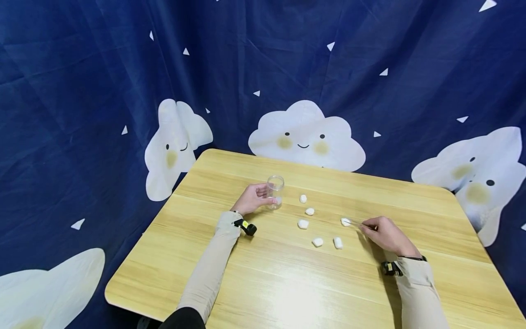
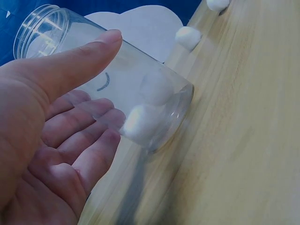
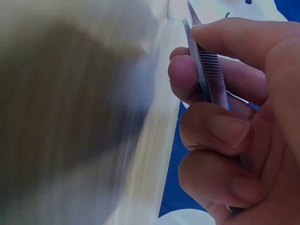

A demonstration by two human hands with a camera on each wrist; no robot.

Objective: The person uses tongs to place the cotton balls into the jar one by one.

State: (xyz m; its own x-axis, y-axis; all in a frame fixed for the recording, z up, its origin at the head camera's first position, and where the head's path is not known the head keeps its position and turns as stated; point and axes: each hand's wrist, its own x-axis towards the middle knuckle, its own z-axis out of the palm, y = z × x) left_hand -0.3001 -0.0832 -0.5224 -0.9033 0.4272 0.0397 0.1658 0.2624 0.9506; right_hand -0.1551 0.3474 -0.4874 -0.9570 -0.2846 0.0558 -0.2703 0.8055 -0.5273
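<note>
My left hand (image 1: 254,199) holds a clear jar (image 1: 275,183) upright on the table, thumb on one side and fingers on the other. Inside the jar, near its bottom, lie white cotton balls (image 2: 141,124), seen through the wall in the left wrist view. My right hand (image 1: 386,235) pinches metal tweezers (image 3: 213,75) with ridged grips. In the head view the tweezers' tips meet a cotton ball (image 1: 345,222); whether they squeeze it I cannot tell. The right wrist view does not show that ball.
Several loose cotton balls (image 1: 303,224) are scattered on the wooden table (image 1: 263,269) between the hands. A blue curtain (image 1: 230,59) with white clouds hangs behind and beside the table.
</note>
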